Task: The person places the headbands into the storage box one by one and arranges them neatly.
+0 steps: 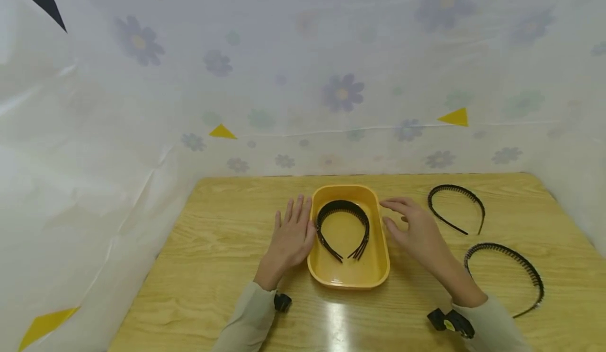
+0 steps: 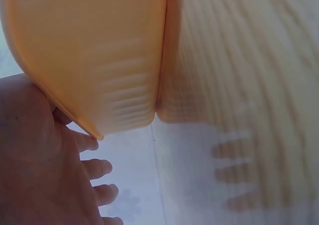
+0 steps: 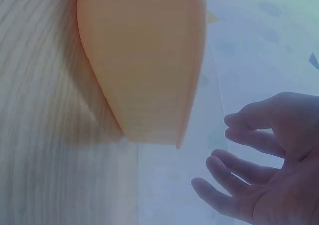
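Observation:
A yellow plastic tray (image 1: 347,282) stands on the wooden table in the head view. Inside it lie several black headbands (image 1: 342,205) stacked together, their ends toward me. My left hand (image 1: 290,237) is at the tray's left side, fingers straight and spread, the thumb side against the rim. The left wrist view shows this hand (image 2: 37,160) touching the rim of the tray (image 2: 89,51). Beside the right rim is my right hand (image 1: 418,236), its fingers loosely bent and holding nothing. In the right wrist view a gap separates that hand (image 3: 269,170) from the tray (image 3: 144,60).
Two more black toothed headbands lie on the table at the right: a farther headband (image 1: 456,189) and a nearer headband (image 1: 525,267), partly behind the right forearm. A flower-patterned sheet (image 1: 303,78) hangs behind the table (image 1: 222,225) and along its left side.

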